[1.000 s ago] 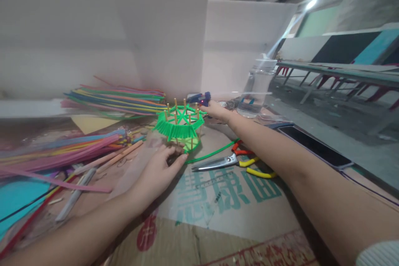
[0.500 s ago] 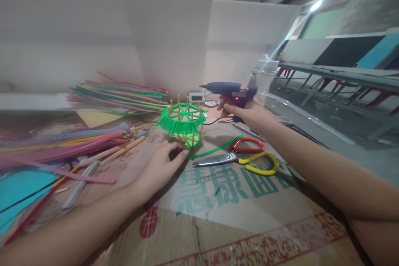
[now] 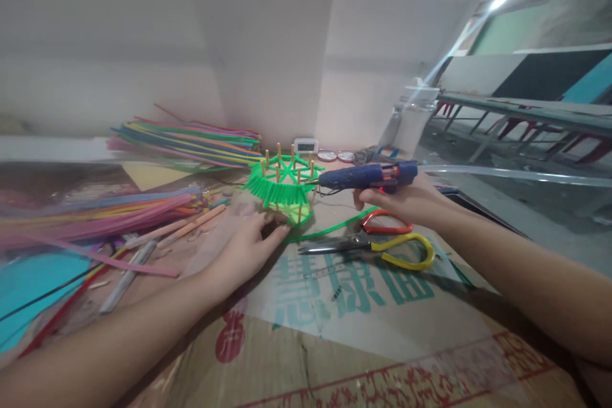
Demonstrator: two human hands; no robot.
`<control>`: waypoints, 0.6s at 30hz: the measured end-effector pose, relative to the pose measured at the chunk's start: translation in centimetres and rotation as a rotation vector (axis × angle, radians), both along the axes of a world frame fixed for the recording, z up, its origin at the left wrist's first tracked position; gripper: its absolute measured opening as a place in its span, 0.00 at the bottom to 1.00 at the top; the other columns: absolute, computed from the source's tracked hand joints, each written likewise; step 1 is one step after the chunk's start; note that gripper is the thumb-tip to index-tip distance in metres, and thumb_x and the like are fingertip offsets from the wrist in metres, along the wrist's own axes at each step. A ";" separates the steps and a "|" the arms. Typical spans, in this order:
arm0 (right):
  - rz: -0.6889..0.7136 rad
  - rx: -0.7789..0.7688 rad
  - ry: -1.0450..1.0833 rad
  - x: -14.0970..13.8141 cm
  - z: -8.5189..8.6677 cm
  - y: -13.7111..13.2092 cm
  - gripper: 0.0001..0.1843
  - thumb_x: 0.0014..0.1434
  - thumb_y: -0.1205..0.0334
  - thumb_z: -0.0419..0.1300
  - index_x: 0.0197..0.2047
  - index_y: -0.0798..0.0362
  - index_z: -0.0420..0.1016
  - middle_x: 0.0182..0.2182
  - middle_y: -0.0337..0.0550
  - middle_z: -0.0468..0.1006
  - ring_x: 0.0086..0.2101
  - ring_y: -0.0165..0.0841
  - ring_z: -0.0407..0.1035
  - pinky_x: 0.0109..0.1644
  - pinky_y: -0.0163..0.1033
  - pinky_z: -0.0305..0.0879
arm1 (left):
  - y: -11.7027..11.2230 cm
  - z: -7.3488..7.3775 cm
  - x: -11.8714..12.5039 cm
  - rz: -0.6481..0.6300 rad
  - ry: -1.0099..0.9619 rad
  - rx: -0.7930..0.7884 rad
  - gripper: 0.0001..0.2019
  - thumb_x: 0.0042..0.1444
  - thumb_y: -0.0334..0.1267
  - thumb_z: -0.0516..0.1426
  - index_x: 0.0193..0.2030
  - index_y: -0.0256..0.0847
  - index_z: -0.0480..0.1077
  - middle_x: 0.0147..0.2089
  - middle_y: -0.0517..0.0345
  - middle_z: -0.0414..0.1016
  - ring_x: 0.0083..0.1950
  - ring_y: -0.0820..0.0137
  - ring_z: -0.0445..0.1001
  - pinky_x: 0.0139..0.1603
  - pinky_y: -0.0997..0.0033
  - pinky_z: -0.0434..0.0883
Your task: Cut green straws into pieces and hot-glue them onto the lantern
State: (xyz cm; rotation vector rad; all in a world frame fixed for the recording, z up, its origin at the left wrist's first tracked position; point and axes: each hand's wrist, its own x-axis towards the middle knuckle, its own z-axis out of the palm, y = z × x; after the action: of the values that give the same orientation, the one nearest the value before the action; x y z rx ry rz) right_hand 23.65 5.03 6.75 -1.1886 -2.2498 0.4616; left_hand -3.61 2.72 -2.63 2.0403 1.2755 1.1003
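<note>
A green pipe-cleaner model [image 3: 280, 190] with upright wooden sticks and a fringed ring stands on the table in front of me. My left hand [image 3: 255, 239] is closed on the near lower edge of its base. In my right hand [image 3: 399, 201] is a blue hot glue gun [image 3: 368, 175], held level with its nozzle at the right side of the fringed ring. Whether the nozzle touches the ring I cannot tell. A loose green pipe cleaner [image 3: 335, 227] runs from the base toward the right. Below it lie scissors [image 3: 406, 250] with one red and one yellow handle.
Bundles of coloured pipe cleaners [image 3: 191, 140] lie at the back left, with another bundle [image 3: 119, 217] nearer. A small digital clock [image 3: 306, 146] stands by the white partition [image 3: 268, 44]. A clear plastic container [image 3: 414, 118] is at the back right. Printed cardboard [image 3: 354, 331] covers the table.
My right hand has lowered the glue gun, bringing its nozzle from above to the ring's right side. My left hand stays at the base. The view has shifted slightly.
</note>
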 end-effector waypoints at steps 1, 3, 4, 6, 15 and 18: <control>-0.024 -0.001 -0.015 -0.1 -0.1 0.0 0.19 0.56 0.45 0.58 0.25 0.51 0.75 0.27 0.44 0.79 0.32 0.38 0.73 0.37 0.40 0.67 | 0.0 0.1 0.0 -0.001 -0.006 0.004 0.12 0.58 0.45 0.54 0.38 0.40 0.74 0.39 0.53 0.80 0.44 0.61 0.76 0.48 0.61 0.71; -0.069 -0.007 -0.048 -0.2 -0.3 0.1 0.19 0.56 0.45 0.58 0.23 0.51 0.73 0.26 0.44 0.78 0.31 0.37 0.72 0.35 0.39 0.66 | -0.1 0.3 0.1 0.002 -0.004 0.001 0.12 0.57 0.45 0.54 0.37 0.40 0.74 0.38 0.54 0.80 0.43 0.62 0.76 0.48 0.62 0.72; -0.081 -0.011 -0.056 -0.2 -0.4 0.2 0.19 0.55 0.45 0.58 0.23 0.51 0.72 0.25 0.43 0.78 0.30 0.36 0.71 0.34 0.39 0.66 | -0.1 0.4 0.1 0.002 0.002 -0.004 0.11 0.57 0.44 0.54 0.37 0.40 0.73 0.38 0.54 0.80 0.42 0.62 0.76 0.48 0.62 0.72; -0.094 -0.016 -0.052 -0.2 -0.8 0.4 0.18 0.54 0.45 0.59 0.24 0.51 0.71 0.24 0.42 0.76 0.28 0.36 0.70 0.32 0.39 0.65 | -0.2 0.5 0.1 -0.005 0.008 -0.008 0.11 0.58 0.44 0.54 0.37 0.40 0.73 0.38 0.54 0.80 0.42 0.62 0.76 0.47 0.62 0.72; -0.052 0.021 0.065 -0.5 -1.1 0.4 0.20 0.51 0.45 0.62 0.43 0.48 0.78 0.34 0.46 0.80 0.40 0.46 0.74 0.47 0.50 0.71 | -0.2 0.2 0.1 -0.002 0.029 -0.014 0.11 0.59 0.44 0.53 0.36 0.40 0.72 0.38 0.54 0.79 0.43 0.61 0.76 0.45 0.63 0.71; 0.000 0.009 0.118 -0.9 -1.0 0.3 0.23 0.52 0.43 0.63 0.47 0.47 0.78 0.39 0.45 0.81 0.45 0.47 0.74 0.53 0.52 0.69 | -0.2 0.2 0.1 -0.006 0.012 -0.007 0.11 0.59 0.44 0.53 0.37 0.40 0.72 0.39 0.53 0.79 0.44 0.61 0.76 0.47 0.62 0.71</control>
State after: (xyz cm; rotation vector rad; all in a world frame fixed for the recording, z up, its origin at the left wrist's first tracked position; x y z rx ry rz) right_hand 22.76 5.28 5.79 -1.1268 -2.1493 0.5083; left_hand -3.47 2.55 -2.42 2.0473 1.2761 1.0808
